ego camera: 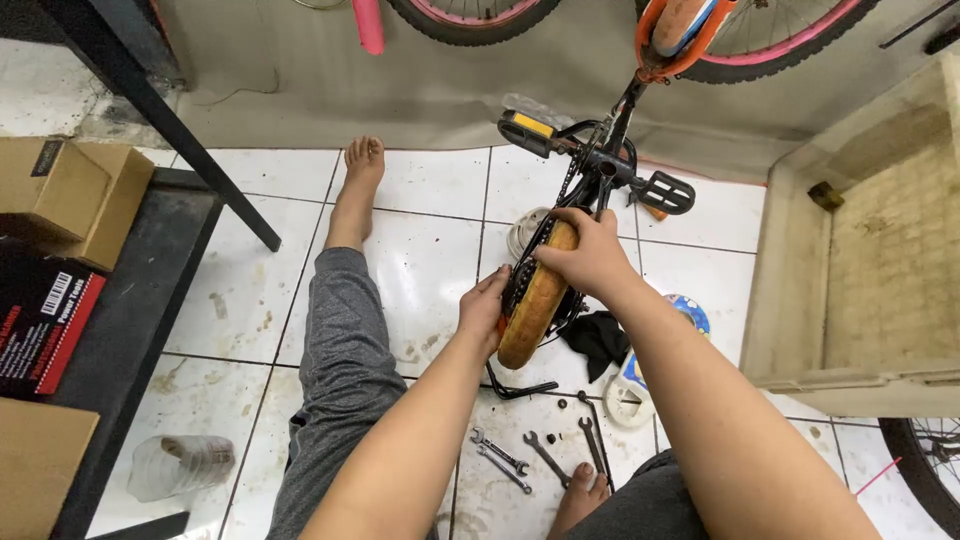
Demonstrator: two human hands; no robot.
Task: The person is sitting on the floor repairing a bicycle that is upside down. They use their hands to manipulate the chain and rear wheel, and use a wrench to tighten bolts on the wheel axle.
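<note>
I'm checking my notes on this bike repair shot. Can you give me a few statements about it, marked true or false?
1. Both hands rest on the small orange-tan wheel. True: left hand, right hand.
2. Wrenches lie on the tiled floor. True.
3. The person wears shoes. False: the foot is bare.
4. The pedals lie loose on the floor. False: they sit on the crank above the wheel.

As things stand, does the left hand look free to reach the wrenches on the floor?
Probably not at once: the left hand is pressed against the orange chain guard. The wrenches lie uncovered near the knee.
</note>
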